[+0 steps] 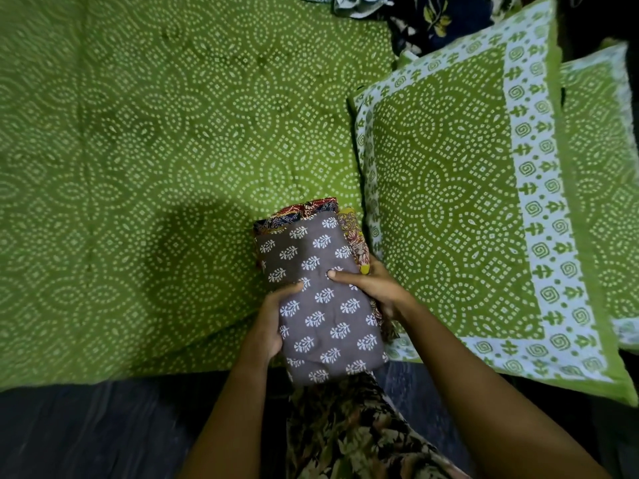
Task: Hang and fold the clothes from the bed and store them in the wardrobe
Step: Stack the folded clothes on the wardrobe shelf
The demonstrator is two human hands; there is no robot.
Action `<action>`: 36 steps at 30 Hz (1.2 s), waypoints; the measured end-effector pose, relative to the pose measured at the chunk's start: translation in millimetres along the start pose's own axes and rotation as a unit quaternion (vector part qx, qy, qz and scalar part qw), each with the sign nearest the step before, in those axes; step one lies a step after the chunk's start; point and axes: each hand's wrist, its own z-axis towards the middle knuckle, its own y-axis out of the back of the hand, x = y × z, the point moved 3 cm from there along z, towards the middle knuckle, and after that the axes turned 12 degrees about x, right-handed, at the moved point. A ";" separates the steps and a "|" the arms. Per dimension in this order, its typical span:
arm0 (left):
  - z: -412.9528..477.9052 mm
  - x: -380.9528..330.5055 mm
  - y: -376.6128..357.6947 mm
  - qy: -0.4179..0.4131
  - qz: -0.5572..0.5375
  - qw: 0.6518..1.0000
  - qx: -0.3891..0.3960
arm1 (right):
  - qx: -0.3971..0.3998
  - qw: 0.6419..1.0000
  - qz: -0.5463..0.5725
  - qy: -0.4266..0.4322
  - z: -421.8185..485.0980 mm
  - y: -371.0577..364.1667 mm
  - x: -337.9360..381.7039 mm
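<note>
As left hand, right hand grip folded cloths, dotted bedsheet

Layout entry. We note the stack of folded clothes over the near edge of the bed, right of centre. The left grip holds its left side and the right grip its right side, thumbs on top. A pillow lies just right of the stack, with a second pillow further right. A heap of loose clothes lies behind the pillows. The floor lies before the bed.
</note>
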 end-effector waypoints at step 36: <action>-289.7 56.2 -154.8 -0.355 -0.186 0.855 -0.331 | 0.311 0.903 -0.290 0.068 -226.2 -107.1 96.9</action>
